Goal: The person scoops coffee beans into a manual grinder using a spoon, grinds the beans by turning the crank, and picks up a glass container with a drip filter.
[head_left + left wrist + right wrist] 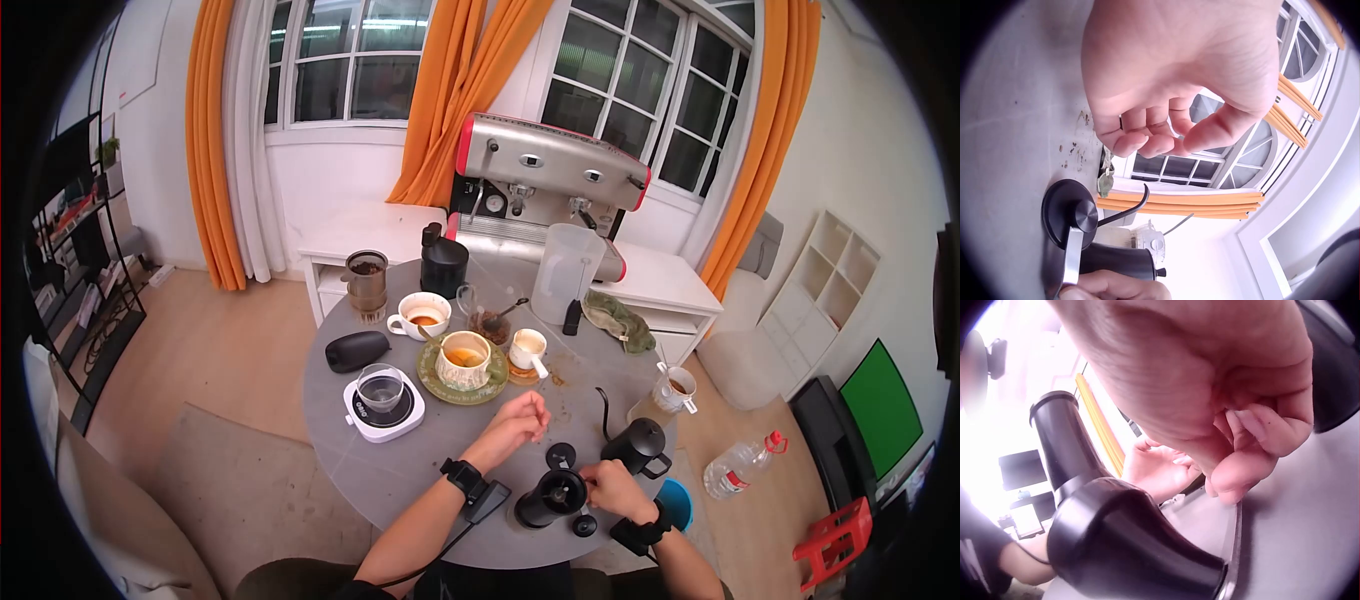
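My right hand [615,490] is low beside the black coffee grinder [535,508], its fingers bent at the grinder's metal crank handle [1072,259]. In the left wrist view its fingertips pinch the end of that silver arm. The crank's round black lid [561,456] lies on the table just beyond the grinder, with a small black knob [584,525] on the near side. The grinder stands upright with its top uncovered. Over the middle of the table hangs my left hand [515,428], fingers loosely bent, with nothing in them.
A black gooseneck kettle [635,447] stands right of the grinder. Beyond my left hand are a cup [464,362] on a green saucer [440,394], a white cup [420,316] and a scale [378,428] with a glass on it. An espresso machine [555,165] stands behind.
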Available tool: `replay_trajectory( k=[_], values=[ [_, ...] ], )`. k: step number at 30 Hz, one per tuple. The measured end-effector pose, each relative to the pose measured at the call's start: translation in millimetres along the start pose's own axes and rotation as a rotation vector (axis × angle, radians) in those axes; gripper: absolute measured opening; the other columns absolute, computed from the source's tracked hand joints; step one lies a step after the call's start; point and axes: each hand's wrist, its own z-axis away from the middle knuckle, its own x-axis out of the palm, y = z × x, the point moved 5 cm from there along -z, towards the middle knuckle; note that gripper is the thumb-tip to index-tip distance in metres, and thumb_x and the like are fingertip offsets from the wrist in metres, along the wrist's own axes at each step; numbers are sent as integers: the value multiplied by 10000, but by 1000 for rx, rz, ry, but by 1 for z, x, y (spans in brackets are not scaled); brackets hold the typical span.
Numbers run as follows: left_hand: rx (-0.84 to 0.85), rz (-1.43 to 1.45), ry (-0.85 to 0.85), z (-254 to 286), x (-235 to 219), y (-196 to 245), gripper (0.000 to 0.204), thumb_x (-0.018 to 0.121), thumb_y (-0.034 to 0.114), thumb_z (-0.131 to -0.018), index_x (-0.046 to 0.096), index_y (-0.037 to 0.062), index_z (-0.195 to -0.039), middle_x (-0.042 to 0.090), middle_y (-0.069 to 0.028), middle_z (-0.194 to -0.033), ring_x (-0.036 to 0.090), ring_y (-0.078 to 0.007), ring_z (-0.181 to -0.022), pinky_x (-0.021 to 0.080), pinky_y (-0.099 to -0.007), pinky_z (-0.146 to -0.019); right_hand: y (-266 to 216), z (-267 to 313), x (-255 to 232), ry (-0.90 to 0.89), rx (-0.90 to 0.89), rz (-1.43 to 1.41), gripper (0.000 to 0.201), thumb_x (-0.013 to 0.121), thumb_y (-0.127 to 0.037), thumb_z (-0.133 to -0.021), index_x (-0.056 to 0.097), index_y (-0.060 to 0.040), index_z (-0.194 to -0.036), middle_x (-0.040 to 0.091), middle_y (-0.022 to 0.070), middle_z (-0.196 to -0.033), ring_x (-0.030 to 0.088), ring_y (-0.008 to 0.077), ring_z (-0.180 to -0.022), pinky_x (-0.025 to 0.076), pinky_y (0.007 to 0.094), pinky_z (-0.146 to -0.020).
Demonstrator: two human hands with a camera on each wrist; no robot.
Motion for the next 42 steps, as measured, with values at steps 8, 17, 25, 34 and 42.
replay_trajectory(
  k=[8, 17, 25, 34, 42],
  values=[
    [-25, -2, 12, 0, 1, 0, 234, 497, -51, -735, 423, 91, -906, 499, -34, -814, 448, -122, -685, 356, -244, -626, 4, -2, -1, 74, -21, 82, 165, 718, -154, -786, 693, 7, -810, 628, 188, -643, 639, 358, -642, 503, 383, -611],
    [1, 21, -26, -1, 2, 0, 228, 511, -35, -755, 434, 96, -924, 508, -45, -830, 450, -133, -696, 356, -259, -645, 0, -2, -3, 68, -26, 138, 174, 713, -158, -787, 674, 10, -809, 643, 194, -695, 644, 364, -704, 507, 397, -647],
    [-18, -62, 8, 0, -2, 0, 235, 490, -45, -749, 438, 99, -927, 515, -27, -833, 458, -101, -701, 366, -228, -631, -22, -9, -29, 87, -113, 231, 209, 673, -212, -840, 689, -5, -814, 619, 199, -651, 621, 363, -623, 501, 391, -588],
    [-8, -139, 21, -2, -4, -4, 176, 494, -8, -786, 436, 102, -912, 513, -1, -796, 433, -66, -655, 331, -197, -571, -88, -129, -110, 262, -51, -100, 460, 559, -380, -942, 644, 23, -738, 543, 13, -516, 483, 71, -431, 366, 230, -404],
    [15, -77, 44, -2, -12, 2, 249, 493, -55, -743, 440, 98, -932, 522, -16, -839, 446, -79, -698, 346, -211, -593, -45, -268, -74, 270, 287, -592, 445, 577, -391, -903, 593, 1, -694, 529, 33, -512, 427, 103, -386, 299, 258, -376]
  ],
)
